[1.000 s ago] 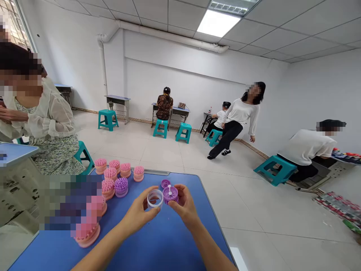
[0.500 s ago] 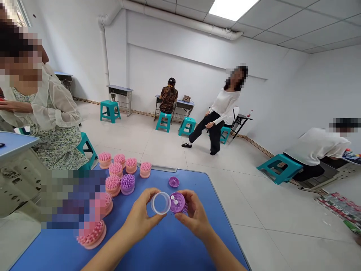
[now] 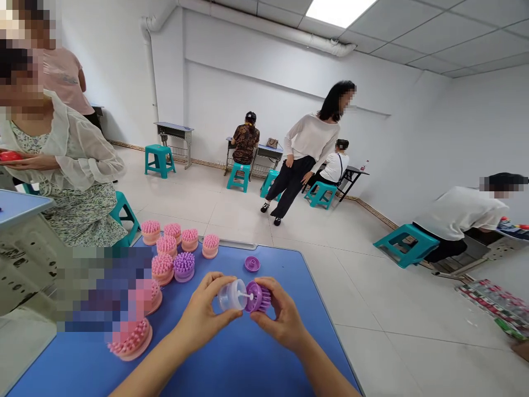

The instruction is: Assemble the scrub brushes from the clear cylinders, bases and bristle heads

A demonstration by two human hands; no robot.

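Note:
Above the blue table (image 3: 264,353), my left hand (image 3: 206,309) holds a clear plastic cup (image 3: 231,296) between thumb and fingers, its mouth turned to the right. My right hand (image 3: 283,317) grips a purple bristled brush head (image 3: 259,298), bristles facing right. A white stem (image 3: 246,296) spans the small gap between brush head and cup mouth. Just beyond my hands lies a round purple cap (image 3: 252,264). One purple brush (image 3: 184,267) stands to the left, bristles up, beside several pink brushes (image 3: 162,268).
At the left a seated person (image 3: 70,160) holds something red near another desk (image 3: 25,207). Someone in a white top (image 3: 312,138) stands beyond the table. Other people sit on teal stools (image 3: 407,245) further off. Packed bottles (image 3: 496,303) lie on the floor at right.
The clear cup has tipped so its mouth faces the brush head, and the brush head has turned toward the cup. Beyond the table, the standing person has shifted left and turned.

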